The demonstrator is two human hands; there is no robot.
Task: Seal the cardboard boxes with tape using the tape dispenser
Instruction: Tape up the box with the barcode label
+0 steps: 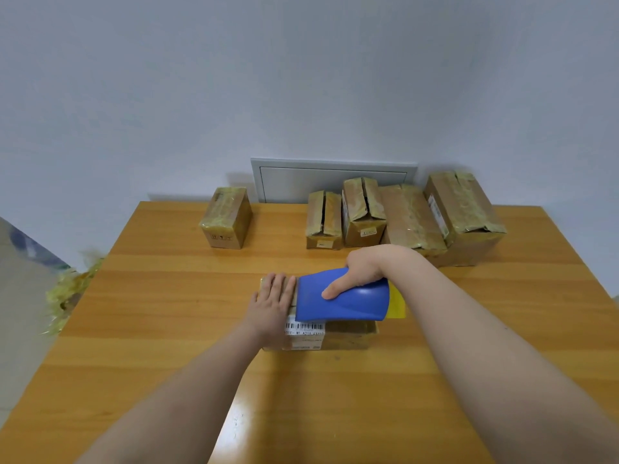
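A blue tape dispenser (348, 304) is held on top of a small cardboard box (345, 334) at the middle of a wooden table (167, 313).

The left hand (273, 301) is laid flat, fingers straight, on the left part of the box top, just beside the dispenser. The dispenser is grasped from above by the right hand (363, 267), thumb stretched across its blue shell. A yellow part (397, 304) is seen at its right end, possibly the tape roll. A barcode label (304, 331) is stuck on the box's near face. At the far edge, a single taped box (227, 217) is set left, well apart from a row of four boxes (407, 216) on the right. Crumpled tape scraps (67, 293) are piled beside the table's left edge.
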